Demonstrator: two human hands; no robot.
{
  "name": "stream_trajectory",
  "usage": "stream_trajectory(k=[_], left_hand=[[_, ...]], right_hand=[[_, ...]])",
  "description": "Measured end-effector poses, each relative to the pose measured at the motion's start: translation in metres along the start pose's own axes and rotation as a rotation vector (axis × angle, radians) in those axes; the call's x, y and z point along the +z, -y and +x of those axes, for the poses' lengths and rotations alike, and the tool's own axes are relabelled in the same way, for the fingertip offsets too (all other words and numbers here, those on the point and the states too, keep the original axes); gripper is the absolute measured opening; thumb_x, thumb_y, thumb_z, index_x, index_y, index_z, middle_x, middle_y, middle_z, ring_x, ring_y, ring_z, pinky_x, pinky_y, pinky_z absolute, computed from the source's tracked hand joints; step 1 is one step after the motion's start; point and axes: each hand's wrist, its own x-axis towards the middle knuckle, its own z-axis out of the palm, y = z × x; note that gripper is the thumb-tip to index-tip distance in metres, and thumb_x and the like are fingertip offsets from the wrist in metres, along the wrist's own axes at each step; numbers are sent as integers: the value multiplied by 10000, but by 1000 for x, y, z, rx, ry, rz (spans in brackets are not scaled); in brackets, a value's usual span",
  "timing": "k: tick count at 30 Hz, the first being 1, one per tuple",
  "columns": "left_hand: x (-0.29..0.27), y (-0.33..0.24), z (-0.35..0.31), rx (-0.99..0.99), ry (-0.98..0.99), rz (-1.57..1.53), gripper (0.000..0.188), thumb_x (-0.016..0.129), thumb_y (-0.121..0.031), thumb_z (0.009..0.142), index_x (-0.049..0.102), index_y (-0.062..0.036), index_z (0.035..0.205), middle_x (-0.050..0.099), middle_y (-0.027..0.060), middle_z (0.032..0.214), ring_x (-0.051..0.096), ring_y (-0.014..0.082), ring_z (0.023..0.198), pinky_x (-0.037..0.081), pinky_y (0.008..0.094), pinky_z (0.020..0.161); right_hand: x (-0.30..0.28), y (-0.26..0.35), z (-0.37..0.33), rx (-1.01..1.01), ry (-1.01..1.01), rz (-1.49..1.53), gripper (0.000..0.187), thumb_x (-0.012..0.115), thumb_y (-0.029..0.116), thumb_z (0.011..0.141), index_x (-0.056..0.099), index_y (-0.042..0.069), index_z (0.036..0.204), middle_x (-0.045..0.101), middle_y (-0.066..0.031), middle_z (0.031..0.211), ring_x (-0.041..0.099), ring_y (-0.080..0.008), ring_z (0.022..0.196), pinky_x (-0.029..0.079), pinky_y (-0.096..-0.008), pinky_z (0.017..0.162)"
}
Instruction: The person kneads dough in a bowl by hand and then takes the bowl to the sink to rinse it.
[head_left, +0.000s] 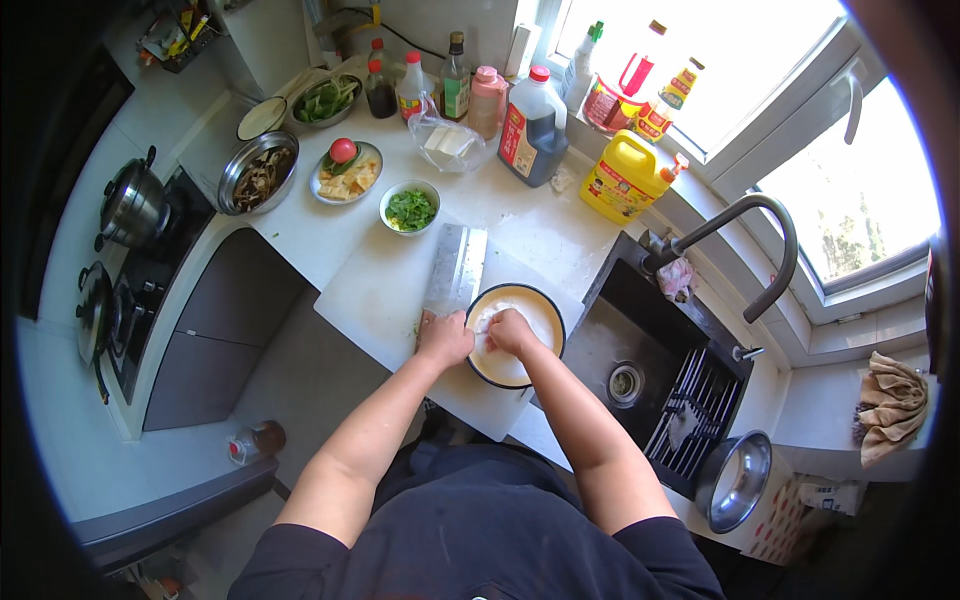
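Observation:
A round white bowl point(548, 312) with a dark rim sits at the right of a pale cutting board point(370, 300), its inside whitish. My right hand point(512, 332) reaches over it with curled fingers down inside. At the bowl's left rim is my left hand point(446, 340), closed, its fingertips turned toward the right hand. Something small and pale shows between the two hands, too little to name. A cleaver point(456, 268) lies flat on the board just beyond my left hand, its blade pointing away; the hand partly covers its near end.
Beyond the board stand a bowl of chopped greens point(410, 208), a plate of yellowish pieces point(350, 182) with a tomato point(343, 151), and bagged white blocks point(448, 145). Several bottles, including a dark jug point(533, 130), line the back. A black sink point(600, 345) with a tap point(780, 230) is at the right.

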Motion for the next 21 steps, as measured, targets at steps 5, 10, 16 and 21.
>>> stream_trajectory(k=[5, 10, 16, 21], left_hand=[[-4, -6, -1, -22, 22, 34, 237, 435, -159, 753, 575, 19, 822, 616, 244, 715, 619, 378, 702, 484, 451, 735], [-6, -11, -2, -45, 42, 99, 258, 441, -186, 758, 585, 9, 847, 610, 280, 814, 592, 418, 809, 452, 476, 793], [-13, -22, -7, -92, 37, 64, 276, 434, -197, 768, 590, 14, 854, 613, 278, 813, 591, 429, 802, 440, 481, 807], [-11, -19, -6, -81, 42, 83, 280, 441, -200, 769, 588, 21, 858, 613, 280, 813, 592, 427, 809, 442, 483, 807]], right_hand=[[7, 5, -3, -96, -174, -431, 204, 498, 61, 715, 662, -9, 815, 648, -200, 779, 644, -287, 704, 506, -365, 701], [9, 1, -13, -215, -239, -474, 194, 518, 77, 702, 657, 9, 818, 636, -214, 820, 618, -348, 788, 493, -392, 732], [-7, 18, -59, -327, -587, -309, 218, 563, 166, 726, 634, 53, 898, 615, -188, 923, 586, -333, 897, 478, -405, 775], [2, 26, -64, -354, -657, -553, 388, 652, 203, 682, 560, 82, 1039, 520, -158, 1053, 512, -342, 991, 459, -406, 812]])
